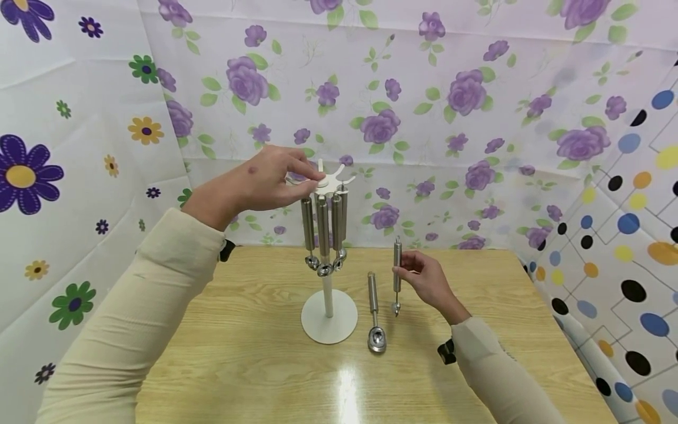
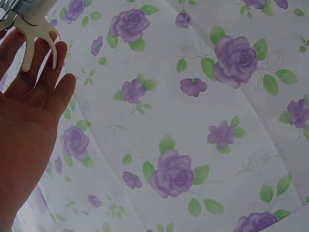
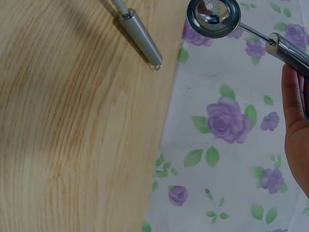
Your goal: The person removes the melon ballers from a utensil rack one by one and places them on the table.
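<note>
My left hand (image 1: 271, 179) pinches the top knob of a white rotating utensil stand (image 1: 313, 325), thumb and fingers meeting at its centre. In the left wrist view, fingers rest by the curved white hooks (image 2: 29, 55). Several steel-handled utensils (image 1: 323, 232) hang from those hooks, heads down. To the right, my right hand (image 1: 426, 280) holds a small steel scoop (image 1: 397, 271) by its handle, upright with its head low. The right wrist view shows its round, shiny head (image 3: 212, 29). Between it and the stand lies another steel scoop (image 1: 376, 338) on the table.
The wooden table (image 1: 238, 353) ends at a back edge against a floral cloth (image 1: 402, 194). Patterned cloths also hang at the left and right. A black strap (image 1: 447, 351) is on the right wrist.
</note>
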`<state>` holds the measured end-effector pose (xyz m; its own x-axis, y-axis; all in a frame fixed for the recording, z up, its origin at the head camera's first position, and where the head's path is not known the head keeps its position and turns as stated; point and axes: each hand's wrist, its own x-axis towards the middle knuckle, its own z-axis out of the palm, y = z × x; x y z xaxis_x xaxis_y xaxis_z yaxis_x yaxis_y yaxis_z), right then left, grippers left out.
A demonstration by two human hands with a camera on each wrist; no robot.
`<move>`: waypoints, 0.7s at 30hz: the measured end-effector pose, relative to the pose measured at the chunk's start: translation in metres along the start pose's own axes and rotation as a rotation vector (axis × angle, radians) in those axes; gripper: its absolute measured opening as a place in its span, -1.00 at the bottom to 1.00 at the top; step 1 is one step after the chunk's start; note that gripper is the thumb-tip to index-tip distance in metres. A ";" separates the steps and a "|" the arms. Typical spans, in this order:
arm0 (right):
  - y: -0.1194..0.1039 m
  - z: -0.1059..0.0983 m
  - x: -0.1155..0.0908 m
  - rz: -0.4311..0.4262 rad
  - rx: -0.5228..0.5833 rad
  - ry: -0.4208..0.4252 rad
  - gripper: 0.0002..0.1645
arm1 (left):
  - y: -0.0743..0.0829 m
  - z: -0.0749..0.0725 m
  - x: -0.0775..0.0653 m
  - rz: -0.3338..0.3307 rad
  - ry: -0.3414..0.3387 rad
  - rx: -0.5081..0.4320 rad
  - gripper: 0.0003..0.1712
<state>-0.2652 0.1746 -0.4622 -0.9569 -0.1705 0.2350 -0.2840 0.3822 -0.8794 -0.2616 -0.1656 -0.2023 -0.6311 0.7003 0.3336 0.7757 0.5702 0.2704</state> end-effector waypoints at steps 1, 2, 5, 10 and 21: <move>0.001 0.000 0.000 0.005 0.000 -0.001 -0.61 | 0.000 0.000 -0.001 0.004 0.004 -0.009 -0.70; 0.002 0.000 0.000 0.011 0.000 -0.002 -0.61 | 0.000 0.001 -0.001 0.011 0.009 -0.012 -0.70; 0.007 0.001 0.001 0.038 0.004 0.002 -0.62 | -0.002 0.001 -0.002 0.026 0.021 -0.018 -0.70; 0.016 0.005 0.001 0.051 -0.005 0.010 -0.59 | -0.002 0.002 -0.002 0.024 0.027 -0.031 -0.71; 0.040 0.014 -0.001 0.109 0.027 0.015 -0.58 | -0.002 0.003 -0.004 0.000 0.025 -0.033 -0.70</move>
<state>-0.2752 0.1777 -0.5033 -0.9829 -0.1157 0.1435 -0.1769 0.3734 -0.9107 -0.2604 -0.1686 -0.2068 -0.6312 0.6891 0.3560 0.7756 0.5554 0.3000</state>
